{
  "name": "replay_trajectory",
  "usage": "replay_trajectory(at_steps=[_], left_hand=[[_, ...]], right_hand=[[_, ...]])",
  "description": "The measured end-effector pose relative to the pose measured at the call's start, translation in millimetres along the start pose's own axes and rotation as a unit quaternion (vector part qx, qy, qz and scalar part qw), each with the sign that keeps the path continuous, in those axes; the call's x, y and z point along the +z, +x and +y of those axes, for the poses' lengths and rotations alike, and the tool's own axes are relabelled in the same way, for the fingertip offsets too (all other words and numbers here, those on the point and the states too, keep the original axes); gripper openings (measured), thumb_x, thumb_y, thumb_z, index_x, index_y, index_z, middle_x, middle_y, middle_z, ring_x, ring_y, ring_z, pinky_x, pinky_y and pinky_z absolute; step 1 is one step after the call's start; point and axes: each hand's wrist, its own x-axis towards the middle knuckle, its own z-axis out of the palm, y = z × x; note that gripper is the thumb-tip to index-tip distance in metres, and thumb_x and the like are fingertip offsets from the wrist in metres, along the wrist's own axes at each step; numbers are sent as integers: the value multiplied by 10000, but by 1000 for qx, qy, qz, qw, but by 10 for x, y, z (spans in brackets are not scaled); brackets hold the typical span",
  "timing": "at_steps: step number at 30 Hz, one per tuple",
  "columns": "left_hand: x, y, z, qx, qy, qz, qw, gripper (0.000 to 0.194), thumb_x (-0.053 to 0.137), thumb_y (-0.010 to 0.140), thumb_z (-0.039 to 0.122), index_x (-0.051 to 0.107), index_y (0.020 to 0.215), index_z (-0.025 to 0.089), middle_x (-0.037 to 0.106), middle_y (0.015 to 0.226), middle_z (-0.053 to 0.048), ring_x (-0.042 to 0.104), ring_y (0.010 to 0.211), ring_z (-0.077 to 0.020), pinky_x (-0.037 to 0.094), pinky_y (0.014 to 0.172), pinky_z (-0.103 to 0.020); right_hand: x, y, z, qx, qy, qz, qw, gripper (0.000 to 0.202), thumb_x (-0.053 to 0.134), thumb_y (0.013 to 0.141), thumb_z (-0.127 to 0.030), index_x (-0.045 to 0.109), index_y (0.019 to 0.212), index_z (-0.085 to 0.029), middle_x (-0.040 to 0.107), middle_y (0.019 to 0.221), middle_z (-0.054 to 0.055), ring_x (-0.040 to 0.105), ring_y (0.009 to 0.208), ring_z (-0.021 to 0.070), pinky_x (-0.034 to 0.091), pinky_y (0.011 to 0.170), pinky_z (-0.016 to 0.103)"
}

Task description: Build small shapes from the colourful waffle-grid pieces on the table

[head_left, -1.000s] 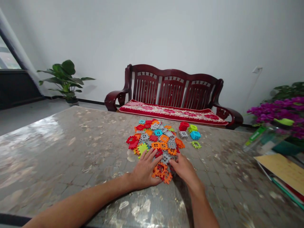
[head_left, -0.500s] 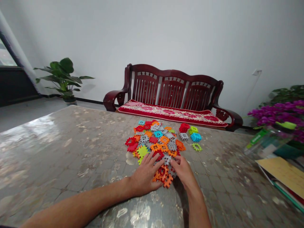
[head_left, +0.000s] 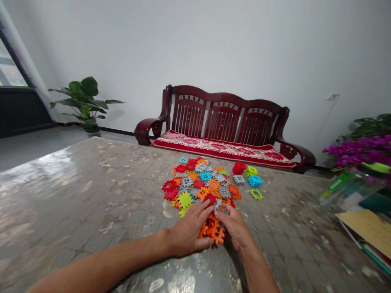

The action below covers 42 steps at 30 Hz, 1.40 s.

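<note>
A heap of notched plastic building pieces (head_left: 199, 183) in red, orange, grey, blue and lime lies on the table in front of me. My left hand (head_left: 190, 230) rests against its near left side, fingers stretched over a red piece (head_left: 210, 199) and thumb beside the orange pieces (head_left: 216, 232). On the near right, my right hand (head_left: 236, 226) has its thumb and fingers closed at a grey notched piece (head_left: 218, 204), which looks tilted. My right fingers partly hide it. A lime flat piece (head_left: 185, 200) lies just beyond my left hand.
Right of the heap are small red (head_left: 239, 168), lime (head_left: 251, 171), grey (head_left: 239, 180) and blue (head_left: 254, 181) clusters, plus a lime ring piece (head_left: 256, 194). A clear bottle (head_left: 356, 191) and papers (head_left: 366, 228) stand far right. A wooden bench (head_left: 221, 118) is behind the table.
My right hand has drawn in toward my left, and the grey piece at its fingertips has tilted up. My left fingers have pulled back slightly. The whole view has shifted a little.
</note>
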Motion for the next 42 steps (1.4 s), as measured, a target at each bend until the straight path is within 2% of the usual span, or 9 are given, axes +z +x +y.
replay_trajectory(at_steps=[6, 12, 15, 19, 22, 27, 31, 36, 42], left_hand=[[-196, 197, -183, 2, -41, 39, 998, 852, 648, 857, 411, 222, 1555, 173, 228, 1632, -190, 228, 1509, -285, 271, 1222, -479], [-526, 532, -525, -9, -18, 60, 998, 765, 622, 882, 448, 311, 1531, 186, 327, 1596, -175, 299, 1479, -280, 286, 1212, -480], [-679, 687, -688, -31, 10, 74, 997, 735, 617, 887, 456, 346, 1523, 208, 367, 1581, -148, 331, 1461, -281, 293, 1206, -481], [-803, 733, -801, -50, 66, 98, 992, 686, 600, 894, 457, 370, 1516, 281, 388, 1578, -88, 330, 1458, -276, 284, 1204, -495], [-774, 599, -735, -61, 104, 97, 988, 646, 592, 890, 489, 438, 1479, 275, 411, 1564, -94, 316, 1461, -303, 248, 1206, -533], [-478, 226, -364, 26, 117, -7, 993, 844, 689, 721, 666, 471, 1460, 321, 391, 1582, -92, 272, 1467, -400, 157, 1187, -643], [-237, 56, -154, 72, 114, -57, 989, 862, 672, 706, 685, 475, 1457, 310, 400, 1575, -101, 278, 1466, -400, 128, 1198, -625], [-184, 25, -178, 53, 152, -34, 986, 575, 570, 853, 570, 563, 1361, 300, 492, 1503, -93, 348, 1438, -362, 142, 1198, -612], [-278, 12, -303, 80, 165, -28, 983, 546, 592, 853, 494, 554, 1364, 304, 487, 1513, -76, 334, 1450, -346, 121, 1216, -585]], right_hand=[[118, 247, -227, -15, 2, 16, 1000, 585, 819, 564, -430, 629, 1068, -202, 772, 929, 60, 737, 899, 285, 584, 804, 397], [300, 808, -412, -74, 2, -15, 997, 542, 771, 608, -438, 618, 1069, -201, 766, 960, 50, 725, 905, 263, 574, 814, 378], [354, 1108, -480, -128, -103, -7, 986, 468, 666, 729, -475, 635, 1103, -196, 757, 1023, 54, 704, 966, 243, 554, 851, 362], [267, 1348, -515, -163, -270, 45, 948, 404, 582, 822, -455, 668, 1134, -214, 753, 1021, 38, 679, 989, 217, 514, 897, 345], [77, 1373, -450, -166, -290, 76, 940, 434, 559, 827, -413, 659, 1187, -192, 746, 1051, 65, 666, 1010, 226, 485, 943, 366], [-248, 1226, -230, -225, -292, 113, 923, 455, 478, 849, -418, 665, 1179, -167, 725, 1155, 106, 657, 1073, 235, 483, 973, 373], [-340, 1036, -106, -255, -406, 128, 868, 430, 469, 876, -414, 670, 1194, -205, 704, 1217, 81, 619, 1139, 235, 437, 1037, 394], [-342, 877, 38, -269, -546, 130, 782, 420, 507, 907, -381, 651, 1264, -214, 620, 1367, 90, 492, 1311, 272, 311, 1139, 453], [-344, 852, 136, -257, -587, 122, 758, 417, 531, 921, -404, 641, 1287, -237, 582, 1415, 89, 470, 1332, 286, 280, 1146, 483]])
